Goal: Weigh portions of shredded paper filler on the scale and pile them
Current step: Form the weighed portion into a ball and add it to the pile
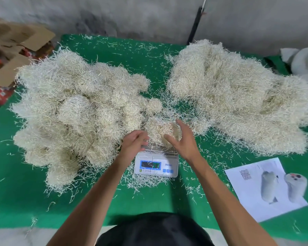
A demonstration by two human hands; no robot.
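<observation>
A small white digital scale (156,165) with a lit blue display stands on the green table cover (114,206), near the front middle. A clump of pale shredded paper filler (159,129) sits on its pan. My left hand (134,142) touches the clump's left side with curled fingers. My right hand (182,139) cups its right side, fingers spread and thumb on the front. A big heap of rounded filler clumps (75,110) lies to the left. A loose filler heap (238,96) lies to the right.
A printed sheet (267,187) with product pictures lies front right. Cardboard boxes (16,48) and red packs stand beyond the table's left edge. A grey cloth (302,61) lies at the far right, a dark pole (196,25) leans on the wall. Loose strands litter the cover.
</observation>
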